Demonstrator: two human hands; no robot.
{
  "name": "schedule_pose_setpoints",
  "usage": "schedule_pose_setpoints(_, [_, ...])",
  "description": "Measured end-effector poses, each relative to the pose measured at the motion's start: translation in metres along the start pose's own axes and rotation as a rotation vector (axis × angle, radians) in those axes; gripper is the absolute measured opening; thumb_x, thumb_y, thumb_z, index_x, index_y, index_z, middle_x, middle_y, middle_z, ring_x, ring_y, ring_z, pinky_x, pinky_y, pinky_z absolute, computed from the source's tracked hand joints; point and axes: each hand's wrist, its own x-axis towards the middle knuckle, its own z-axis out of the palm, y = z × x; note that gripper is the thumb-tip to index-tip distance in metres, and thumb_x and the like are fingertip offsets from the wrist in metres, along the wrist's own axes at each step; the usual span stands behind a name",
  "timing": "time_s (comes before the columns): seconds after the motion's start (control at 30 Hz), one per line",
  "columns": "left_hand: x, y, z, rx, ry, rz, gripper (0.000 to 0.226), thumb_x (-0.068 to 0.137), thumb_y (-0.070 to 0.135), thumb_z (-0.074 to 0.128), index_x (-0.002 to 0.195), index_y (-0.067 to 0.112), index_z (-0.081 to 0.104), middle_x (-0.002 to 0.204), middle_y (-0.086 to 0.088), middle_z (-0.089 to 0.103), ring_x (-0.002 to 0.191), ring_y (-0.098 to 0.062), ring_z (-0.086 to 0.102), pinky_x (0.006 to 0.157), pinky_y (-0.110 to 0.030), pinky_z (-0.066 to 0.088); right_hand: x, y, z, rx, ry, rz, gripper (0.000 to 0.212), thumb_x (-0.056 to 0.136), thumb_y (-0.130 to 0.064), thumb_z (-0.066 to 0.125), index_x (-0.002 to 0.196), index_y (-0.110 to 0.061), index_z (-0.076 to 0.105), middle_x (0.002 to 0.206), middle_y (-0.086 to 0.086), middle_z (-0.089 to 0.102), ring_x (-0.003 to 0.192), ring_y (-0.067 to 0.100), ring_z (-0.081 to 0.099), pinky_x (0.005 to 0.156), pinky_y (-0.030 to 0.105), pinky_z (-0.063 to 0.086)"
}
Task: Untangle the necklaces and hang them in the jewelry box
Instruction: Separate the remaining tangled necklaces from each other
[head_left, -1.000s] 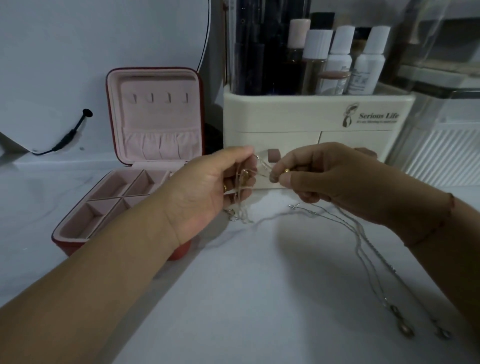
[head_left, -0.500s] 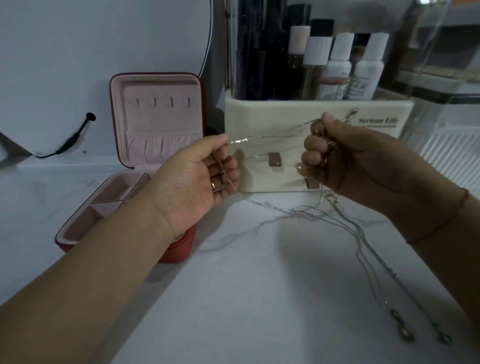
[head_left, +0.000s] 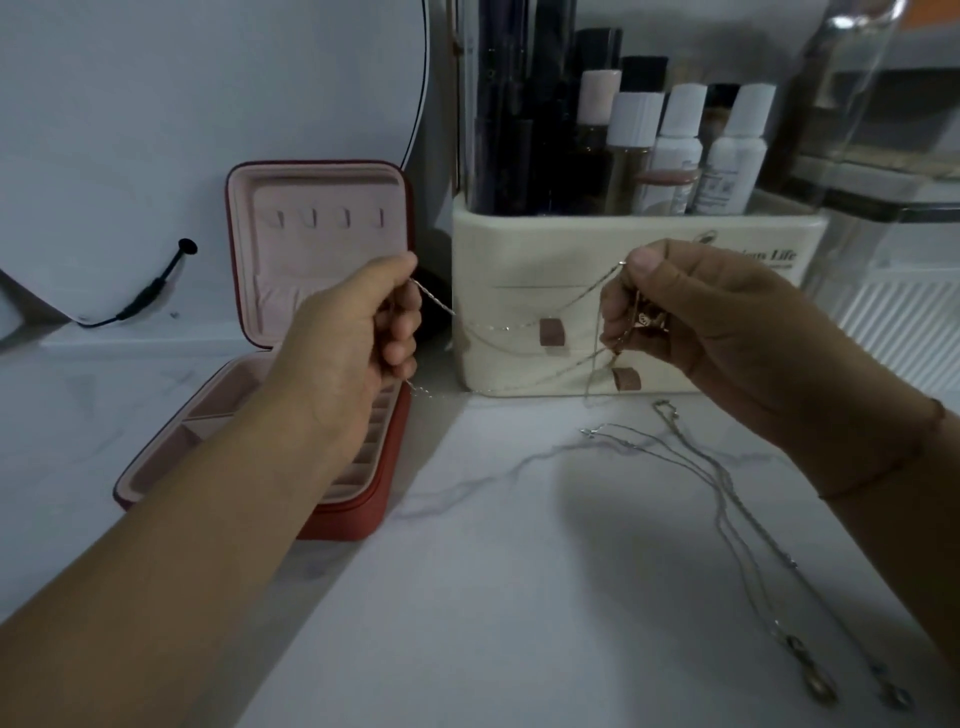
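A thin gold necklace (head_left: 511, 325) sags in the air between my two hands. My left hand (head_left: 358, 345) pinches one end of it above the open red jewelry box (head_left: 291, 291). My right hand (head_left: 696, 317) grips the other end, with its gold pendant tucked against the fingers. The box has a pink lining, a row of small hooks in its raised lid and several compartments in its base. Two silver necklaces (head_left: 727, 499) lie stretched on the white marble table (head_left: 467, 597) at the right, their pendants near the front right edge.
A cream cosmetic organiser (head_left: 519, 249) with two small brown drawer pulls stands behind my hands, filled with several bottles (head_left: 680, 140). A round mirror (head_left: 182, 114) with a black cable leans at the back left. Clear plastic boxes (head_left: 883, 171) stand at the far right.
My hands have drawn apart from a close huddle over the tangle. The gold necklace now stretches between them, free of the silver chains on the table.
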Motion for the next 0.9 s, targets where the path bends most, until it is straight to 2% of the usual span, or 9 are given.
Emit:
schedule_pose_setpoints(0.17, [-0.006, -0.005, 0.003, 0.187, 0.103, 0.095, 0.04, 0.086, 0.033, 0.062, 0.046, 0.024, 0.062, 0.058, 0.0, 0.05, 0.05, -0.009, 0.039, 0.055, -0.026, 0.031, 0.0, 0.002, 0.004, -0.032, -0.023, -0.051, 0.025, 0.087, -0.033, 0.055, 0.078, -0.01, 0.06, 0.077, 0.007, 0.057, 0.07, 0.015, 0.055, 0.065, 0.024, 0.05])
schedule_pose_setpoints(0.27, [-0.012, -0.007, 0.008, 0.34, 0.005, 0.161, 0.038, 0.086, 0.035, 0.062, 0.05, 0.023, 0.064, 0.059, 0.004, 0.057, 0.055, -0.004, 0.05, 0.062, -0.025, 0.037, -0.002, 0.004, 0.009, -0.04, -0.059, -0.032, 0.023, 0.087, -0.03, 0.059, 0.073, -0.012, 0.06, 0.068, 0.007, 0.053, 0.059, 0.015, 0.048, 0.053, 0.025, 0.042])
schedule_pose_setpoints(0.33, [-0.018, -0.011, 0.011, 0.488, -0.136, 0.164, 0.031, 0.084, 0.041, 0.061, 0.061, 0.022, 0.068, 0.063, 0.006, 0.064, 0.062, -0.001, 0.057, 0.069, -0.026, 0.04, -0.004, 0.004, 0.014, -0.003, -0.094, -0.004, 0.02, 0.086, -0.025, 0.063, 0.069, -0.014, 0.061, 0.062, 0.006, 0.049, 0.051, 0.01, 0.044, 0.046, 0.02, 0.038])
schedule_pose_setpoints(0.4, [-0.022, -0.018, 0.016, 0.551, -0.23, 0.146, 0.031, 0.079, 0.05, 0.06, 0.08, 0.02, 0.069, 0.081, -0.004, 0.068, 0.078, -0.008, 0.062, 0.078, -0.03, 0.046, -0.006, 0.005, 0.02, 0.008, -0.128, 0.028, 0.013, 0.079, -0.021, 0.064, 0.072, -0.01, 0.061, 0.055, 0.002, 0.047, 0.044, 0.007, 0.04, 0.041, 0.017, 0.033])
schedule_pose_setpoints(0.47, [-0.024, -0.022, 0.02, 0.432, -0.304, 0.074, 0.041, 0.072, 0.051, 0.058, 0.094, 0.018, 0.068, 0.091, -0.005, 0.07, 0.091, -0.015, 0.065, 0.089, -0.033, 0.049, -0.007, 0.007, 0.023, -0.014, -0.158, 0.065, 0.014, 0.074, -0.02, 0.063, 0.076, -0.006, 0.062, 0.051, -0.001, 0.048, 0.042, 0.006, 0.038, 0.04, 0.016, 0.031])
schedule_pose_setpoints(0.53, [-0.026, -0.022, 0.023, 0.237, -0.417, -0.048, 0.042, 0.077, 0.044, 0.06, 0.104, 0.014, 0.068, 0.097, -0.009, 0.072, 0.095, -0.021, 0.068, 0.092, -0.035, 0.051, -0.007, 0.009, 0.024, -0.04, -0.187, 0.087, 0.018, 0.073, -0.018, 0.065, 0.081, -0.002, 0.063, 0.054, 0.003, 0.053, 0.043, 0.007, 0.041, 0.04, 0.016, 0.033])
schedule_pose_setpoints(0.6, [-0.027, -0.021, 0.024, 0.141, -0.497, -0.111, 0.039, 0.079, 0.037, 0.062, 0.106, 0.01, 0.068, 0.094, -0.013, 0.072, 0.088, -0.024, 0.069, 0.088, -0.035, 0.054, -0.006, 0.01, 0.022, -0.038, -0.196, 0.095, 0.021, 0.074, -0.017, 0.064, 0.086, 0.0, 0.064, 0.057, 0.004, 0.057, 0.046, 0.007, 0.046, 0.042, 0.017, 0.037])
schedule_pose_setpoints(0.73, [-0.025, -0.022, 0.022, 0.137, -0.422, -0.112, 0.032, 0.065, 0.021, 0.068, 0.094, 0.009, 0.067, 0.067, -0.003, 0.069, 0.065, -0.015, 0.067, 0.071, -0.026, 0.057, -0.004, 0.01, 0.017, -0.014, -0.183, 0.086, 0.021, 0.076, -0.014, 0.06, 0.092, -0.001, 0.066, 0.065, 0.003, 0.061, 0.057, 0.01, 0.051, 0.052, 0.019, 0.045])
schedule_pose_setpoints(0.9, [-0.023, -0.021, 0.02, 0.128, -0.404, -0.106, 0.027, 0.064, 0.016, 0.067, 0.09, 0.009, 0.071, 0.067, -0.004, 0.07, 0.064, -0.014, 0.068, 0.063, -0.019, 0.053, -0.005, 0.01, 0.017, -0.143, -0.117, 0.007, 0.012, 0.081, -0.006, 0.062, 0.092, -0.005, 0.067, 0.074, 0.014, 0.062, 0.063, 0.012, 0.055, 0.061, 0.021, 0.048])
